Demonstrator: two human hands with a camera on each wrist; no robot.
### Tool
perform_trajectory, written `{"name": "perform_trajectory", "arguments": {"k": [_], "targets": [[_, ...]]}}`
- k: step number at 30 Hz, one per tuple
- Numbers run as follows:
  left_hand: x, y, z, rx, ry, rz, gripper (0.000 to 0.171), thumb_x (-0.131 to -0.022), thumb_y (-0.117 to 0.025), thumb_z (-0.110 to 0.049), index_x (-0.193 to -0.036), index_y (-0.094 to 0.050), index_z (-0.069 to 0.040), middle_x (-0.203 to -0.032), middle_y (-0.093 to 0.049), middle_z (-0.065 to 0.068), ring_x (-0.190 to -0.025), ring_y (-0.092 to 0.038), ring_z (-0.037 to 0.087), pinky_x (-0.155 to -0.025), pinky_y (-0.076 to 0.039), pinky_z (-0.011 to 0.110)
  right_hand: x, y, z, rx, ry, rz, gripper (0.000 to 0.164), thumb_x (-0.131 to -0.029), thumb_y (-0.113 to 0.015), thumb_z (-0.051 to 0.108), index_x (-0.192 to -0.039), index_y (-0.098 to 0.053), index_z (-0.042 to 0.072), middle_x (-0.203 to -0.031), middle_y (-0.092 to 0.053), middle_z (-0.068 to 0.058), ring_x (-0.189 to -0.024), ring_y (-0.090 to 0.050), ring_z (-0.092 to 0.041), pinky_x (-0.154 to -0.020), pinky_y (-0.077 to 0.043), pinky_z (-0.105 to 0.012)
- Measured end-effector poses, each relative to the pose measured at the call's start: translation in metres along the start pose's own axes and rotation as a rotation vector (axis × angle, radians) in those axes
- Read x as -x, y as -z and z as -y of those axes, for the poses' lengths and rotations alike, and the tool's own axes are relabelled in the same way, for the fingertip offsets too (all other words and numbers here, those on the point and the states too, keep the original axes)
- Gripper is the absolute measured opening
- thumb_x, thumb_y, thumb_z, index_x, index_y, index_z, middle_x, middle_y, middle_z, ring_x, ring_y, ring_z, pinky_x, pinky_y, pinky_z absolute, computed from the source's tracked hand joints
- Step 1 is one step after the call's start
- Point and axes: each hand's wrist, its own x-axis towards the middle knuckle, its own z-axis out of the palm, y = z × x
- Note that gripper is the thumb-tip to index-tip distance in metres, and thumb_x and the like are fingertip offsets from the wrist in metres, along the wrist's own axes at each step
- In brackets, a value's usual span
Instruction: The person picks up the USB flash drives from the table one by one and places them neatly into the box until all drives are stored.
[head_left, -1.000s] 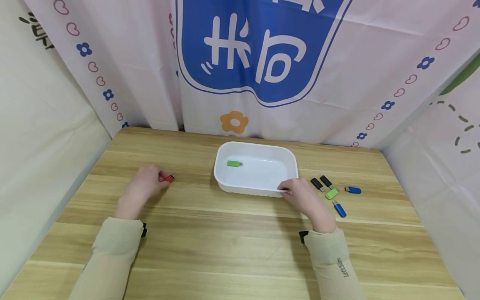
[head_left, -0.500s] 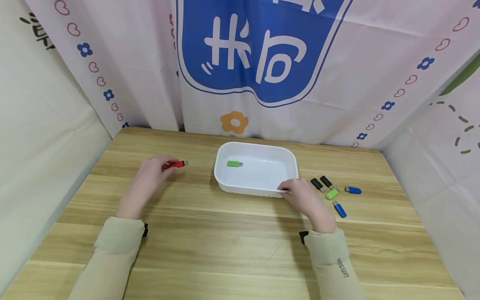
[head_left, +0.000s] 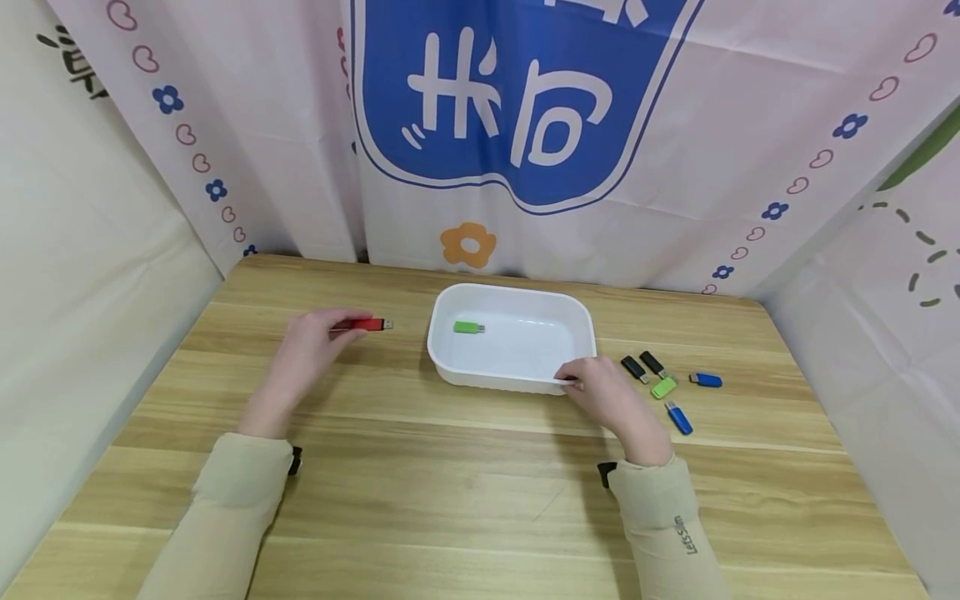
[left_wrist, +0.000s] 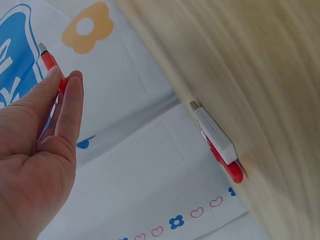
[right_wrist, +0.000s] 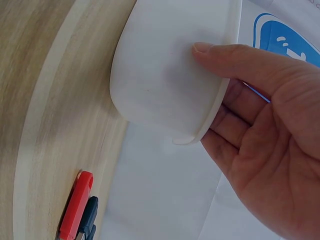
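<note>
I see the left hand, fingertips nearly together, pinching a red USB stick! Right hand grips the white tub

The 2 arms reach forward, well apart. The left hand pinches between thumb and fingertips; the right hand grips with thumb and fingers.

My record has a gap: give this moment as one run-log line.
right hand: grips white tray by rim | in tray: green USB stick | left hand: pinches red USB stick, outside tray
</note>
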Motion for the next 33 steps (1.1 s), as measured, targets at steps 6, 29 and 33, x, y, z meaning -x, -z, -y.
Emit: {"name": "perform_trajectory", "arguments": {"k": [6,29,33], "targets": [[-0.005,-0.006,-0.009,0.032,-0.020,-0.025,0.026,-0.092,-0.071,-0.013,-0.118,-0.073,-0.006,-0.113,-0.074,0.019,-0.096,-0.071,0.032,-0.081,-0.057,0.048,0.001,0.001,0.000,0.003,0.000,-0.003,0.012,-0.090,-0.071,0.005,-0.099,-0.079,0.007,-0.103,-0.077,-0.010,-0.096,-0.073,-0.024,-0.084,-0.059,-0.041],[-0.034,-0.039,-0.059,0.051,-0.074,0.106,0.027,-0.093,-0.071,-0.018,-0.120,-0.073,-0.012,-0.117,-0.074,0.010,-0.097,-0.068,0.026,-0.085,-0.057,0.042,0.000,0.001,-0.001,0.006,0.021,-0.010,0.011,-0.090,-0.071,0.005,-0.097,-0.079,0.007,-0.100,-0.078,-0.010,-0.091,-0.073,-0.022,-0.081,-0.059,-0.040],[-0.036,-0.044,-0.066,0.062,-0.088,0.115,0.026,-0.093,-0.071,-0.019,-0.119,-0.074,-0.013,-0.117,-0.074,0.009,-0.099,-0.068,0.026,-0.086,-0.058,0.042,0.000,0.002,0.001,0.008,0.015,-0.005,0.011,-0.090,-0.071,0.006,-0.098,-0.079,0.007,-0.101,-0.078,-0.010,-0.092,-0.073,-0.023,-0.082,-0.059,-0.040]]}}
